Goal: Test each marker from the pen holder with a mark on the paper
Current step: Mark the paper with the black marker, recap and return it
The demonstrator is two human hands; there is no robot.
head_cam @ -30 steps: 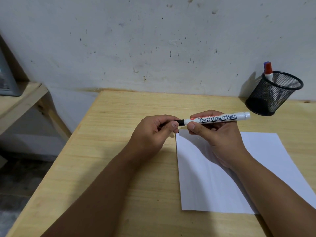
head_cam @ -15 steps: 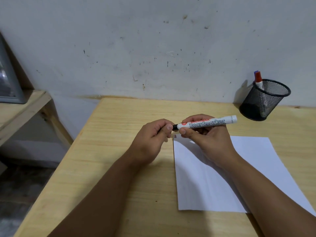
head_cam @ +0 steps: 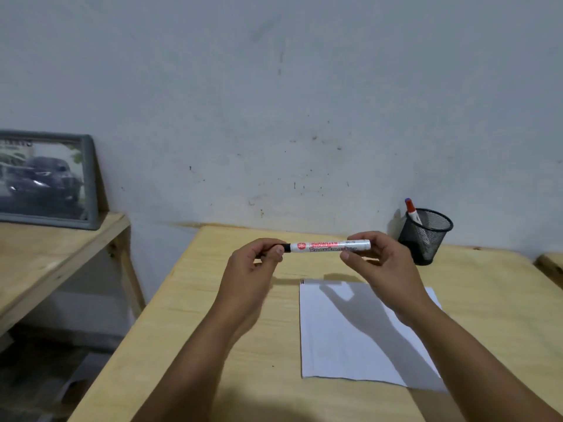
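A white board marker (head_cam: pixel 327 246) with a black cap lies level in the air above the wooden table (head_cam: pixel 231 324). My left hand (head_cam: pixel 254 263) pinches its black cap end. My right hand (head_cam: pixel 376 263) grips the tail of its white barrel. Below my right hand a white sheet of paper (head_cam: pixel 344 339) lies flat on the table, with a small dark mark at its top left corner. A black mesh pen holder (head_cam: pixel 426 237) stands at the back right by the wall, with a red-capped marker (head_cam: pixel 412 210) sticking out of it.
A lower wooden shelf (head_cam: pixel 45 263) stands to the left with a grey framed picture (head_cam: pixel 45 178) leaning on the wall. A gap with floor separates the shelf from the table. Another wooden edge (head_cam: pixel 551 266) shows at the far right.
Both hands have lifted the marker higher and away from the paper. My right hand has slid from the barrel's middle to its tail. The view has tilted up.
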